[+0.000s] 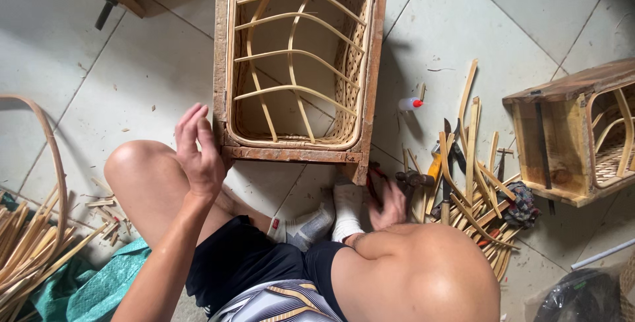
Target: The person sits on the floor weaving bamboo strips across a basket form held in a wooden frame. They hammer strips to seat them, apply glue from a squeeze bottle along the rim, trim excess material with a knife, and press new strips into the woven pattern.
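Observation:
A wooden box frame [222, 64] stands on the tiled floor in front of me, with a woven cane basket [350, 64] fitted inside it and curved bamboo ribs across the opening. My left hand [198, 150] is raised beside the frame's near left corner, palm open and empty, above my left knee. My right hand [389, 204] is low by the frame's near right corner, next to a hammer [414, 178] and the tool pile. It is blurred, and a dark reddish thing shows at its fingers; whether it grips anything is unclear. My socked feet [331, 216] rest against the frame's front.
Cut bamboo strips and hand tools [473, 183] lie at the right, with a small white bottle with a red cap [410, 103] and a patterned rag [522, 206]. A second wooden frame with a basket [562, 143] stands farther right. Bamboo strips [26, 249], a cane hoop [54, 156] and green cloth [86, 282] lie left.

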